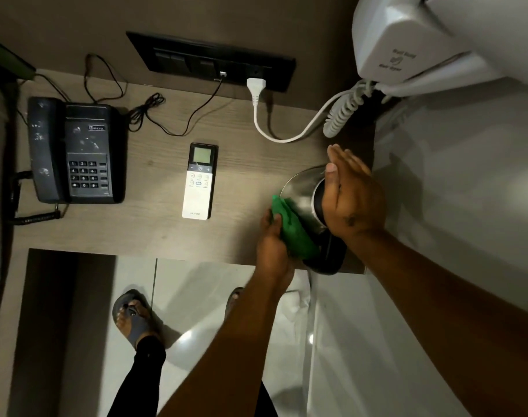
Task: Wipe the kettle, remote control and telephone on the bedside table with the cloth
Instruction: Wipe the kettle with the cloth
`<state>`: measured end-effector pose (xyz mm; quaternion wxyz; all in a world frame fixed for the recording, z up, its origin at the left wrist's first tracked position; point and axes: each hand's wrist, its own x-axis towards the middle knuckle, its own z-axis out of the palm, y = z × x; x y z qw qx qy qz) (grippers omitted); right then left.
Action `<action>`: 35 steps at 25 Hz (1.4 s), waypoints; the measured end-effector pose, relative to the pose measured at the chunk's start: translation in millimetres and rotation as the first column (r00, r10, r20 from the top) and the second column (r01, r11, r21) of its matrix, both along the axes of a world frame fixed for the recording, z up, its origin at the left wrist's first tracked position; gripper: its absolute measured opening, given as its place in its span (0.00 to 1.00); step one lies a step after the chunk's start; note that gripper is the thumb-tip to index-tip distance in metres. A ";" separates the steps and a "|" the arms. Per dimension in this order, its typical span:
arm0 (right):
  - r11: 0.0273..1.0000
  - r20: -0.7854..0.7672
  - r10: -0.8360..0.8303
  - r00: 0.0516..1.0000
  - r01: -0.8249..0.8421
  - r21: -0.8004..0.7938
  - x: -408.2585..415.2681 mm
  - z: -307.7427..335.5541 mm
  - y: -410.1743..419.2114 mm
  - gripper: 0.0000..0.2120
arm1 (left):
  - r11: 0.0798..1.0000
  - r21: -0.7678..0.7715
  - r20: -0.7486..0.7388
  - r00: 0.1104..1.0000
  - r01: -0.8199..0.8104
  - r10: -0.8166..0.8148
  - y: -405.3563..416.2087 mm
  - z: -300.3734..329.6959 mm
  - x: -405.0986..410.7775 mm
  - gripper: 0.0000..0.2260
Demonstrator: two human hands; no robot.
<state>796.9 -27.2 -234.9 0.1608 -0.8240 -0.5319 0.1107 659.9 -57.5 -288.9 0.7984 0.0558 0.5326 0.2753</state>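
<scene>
A steel kettle (299, 191) with a black handle stands at the right end of the wooden bedside table (154, 230). My left hand (271, 245) presses a green cloth (293, 227) against the kettle's near side. My right hand (351, 197) rests flat on the kettle's lid, fingers straight, covering its top. A white remote control (199, 183) lies in the middle of the table. A black telephone (73, 152) with dusty smudges sits at the left end.
A black switch panel (211, 60) on the wall holds a white plug (256, 88) whose cord runs right. A white wall-mounted unit (437, 40) with a coiled cord hangs at the upper right. Thin black wires lie behind the telephone. My feet stand on the tiled floor.
</scene>
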 end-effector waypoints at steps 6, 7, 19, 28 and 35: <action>1.000 -0.002 0.004 1.000 -0.004 0.000 0.3 -0.8 0.1 0.21 | 0.936 0.010 -0.119 0.930 0.351 -0.347 111.2 -4.7 30.9 0.17; 1.000 -0.006 -0.002 1.000 0.002 -0.003 0.2 -0.2 0.3 0.21 | 0.899 0.142 -0.096 0.910 0.414 -0.404 112.2 -0.2 34.8 0.17; 1.000 -0.014 -0.015 1.000 0.015 0.005 -1.0 -1.2 -1.2 0.21 | 0.961 -0.242 -0.102 0.981 0.136 -0.165 66.0 7.9 9.3 0.17; 1.000 -0.013 -0.020 1.000 0.020 0.020 -1.1 1.3 -0.5 0.20 | 0.928 -0.303 -0.061 0.967 0.218 -0.247 52.5 29.3 2.4 0.16; 0.999 -0.017 -0.009 1.000 0.009 0.031 -1.9 2.6 -0.3 0.21 | 0.862 0.087 -0.243 0.850 0.500 -0.468 118.0 13.9 27.9 0.17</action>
